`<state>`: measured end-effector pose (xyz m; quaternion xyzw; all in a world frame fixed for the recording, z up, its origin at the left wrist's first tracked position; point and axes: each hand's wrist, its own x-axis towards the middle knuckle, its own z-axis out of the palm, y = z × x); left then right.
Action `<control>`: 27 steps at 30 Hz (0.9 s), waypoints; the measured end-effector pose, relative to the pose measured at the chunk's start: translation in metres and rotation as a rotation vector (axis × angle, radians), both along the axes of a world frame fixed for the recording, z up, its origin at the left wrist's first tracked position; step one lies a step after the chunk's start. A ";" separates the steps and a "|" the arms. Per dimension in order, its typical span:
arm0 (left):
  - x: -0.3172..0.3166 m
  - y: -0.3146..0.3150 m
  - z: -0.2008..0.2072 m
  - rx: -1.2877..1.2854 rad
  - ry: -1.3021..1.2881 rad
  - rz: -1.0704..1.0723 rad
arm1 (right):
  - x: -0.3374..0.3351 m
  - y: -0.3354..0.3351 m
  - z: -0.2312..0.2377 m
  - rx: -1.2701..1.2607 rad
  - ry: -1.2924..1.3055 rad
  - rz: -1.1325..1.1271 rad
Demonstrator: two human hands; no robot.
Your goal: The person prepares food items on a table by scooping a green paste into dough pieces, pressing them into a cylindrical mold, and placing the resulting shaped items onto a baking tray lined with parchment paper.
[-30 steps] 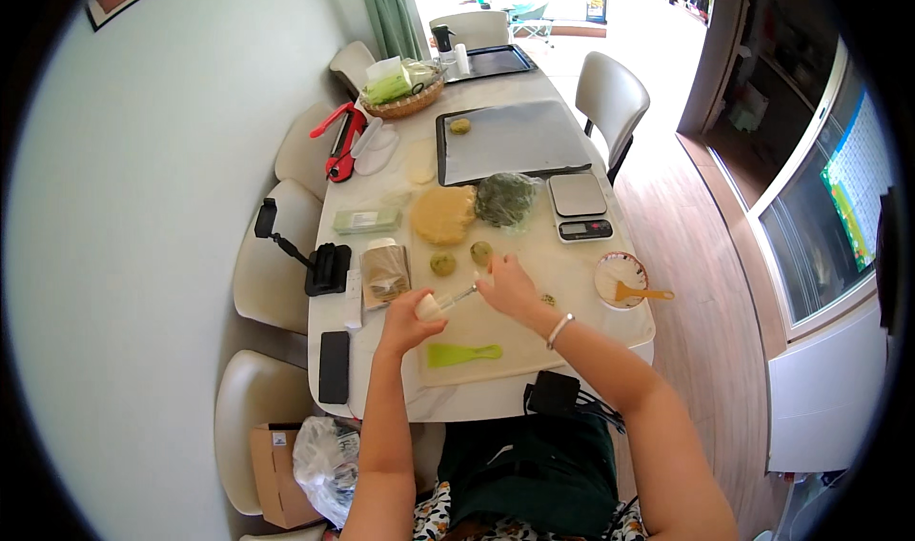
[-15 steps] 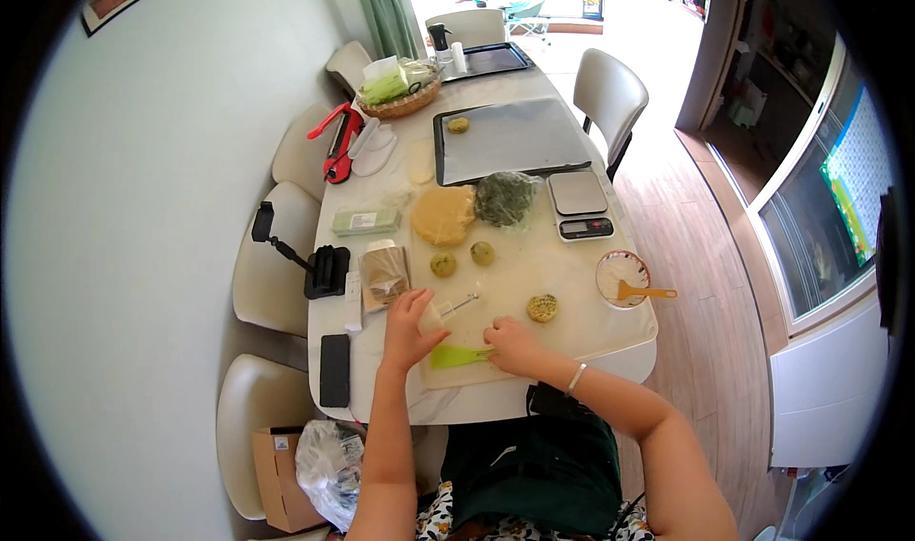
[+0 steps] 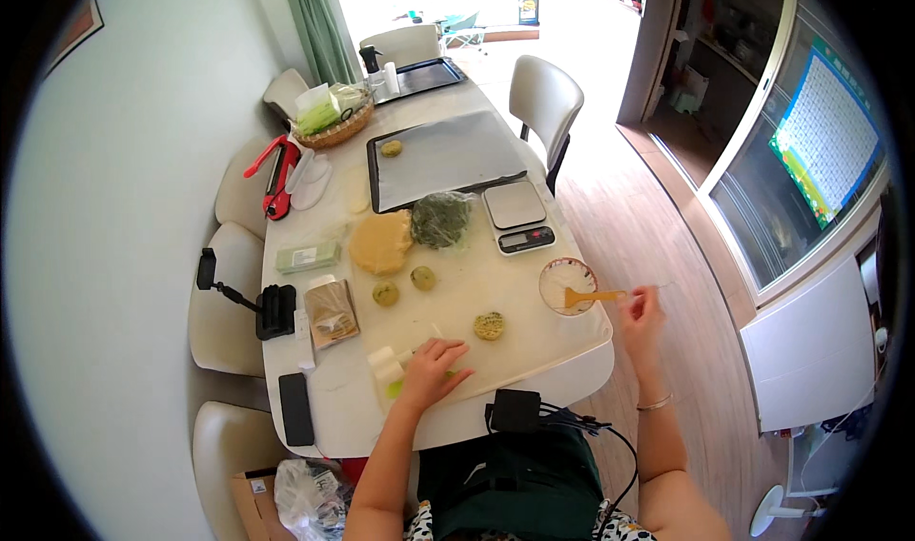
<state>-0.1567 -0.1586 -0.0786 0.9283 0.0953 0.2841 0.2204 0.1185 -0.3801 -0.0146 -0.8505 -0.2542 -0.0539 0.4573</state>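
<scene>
Head view, the one feed at my end. Finished, by my judgement: one patterned pressed round (image 3: 489, 326) on the pale mat (image 3: 457, 298); one small piece (image 3: 392, 148) set near the far left corner of the lined tray (image 3: 453, 164), its surface too small for me to read. Unpressed, as I read them: two speckled balls (image 3: 385, 293) (image 3: 423, 278), side by side on the mat. Bulk stock: one flat yellow dough (image 3: 381, 243), one dark green dough (image 3: 441, 220) in clear wrap, the two touching. I rate the work as early, most of the tray's liner being bare. Left hand (image 3: 434, 374): fingers extended, thumb apart, closed around nothing I can see; it lies over the white press (image 3: 385, 365) and the green scraper (image 3: 395, 388), contact uncertain. Pressed round: just beyond and to the right of this hand, apart from it. Right hand (image 3: 641, 317): fingers bent at the handle end of the orange spatula (image 3: 593, 296), which lies across the patterned bowl (image 3: 544, 296); whether they grip it, I am unable to say.
</scene>
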 end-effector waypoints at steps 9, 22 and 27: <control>0.033 -0.007 0.010 -0.044 -0.185 0.110 | 0.045 0.005 -0.048 0.538 0.986 0.217; 0.032 -0.005 0.001 -0.176 -0.278 0.204 | -0.007 0.009 0.009 0.030 -0.172 0.583; 0.034 -0.006 -0.001 -0.191 -0.302 0.208 | -0.016 -0.015 -0.022 0.070 -0.222 0.514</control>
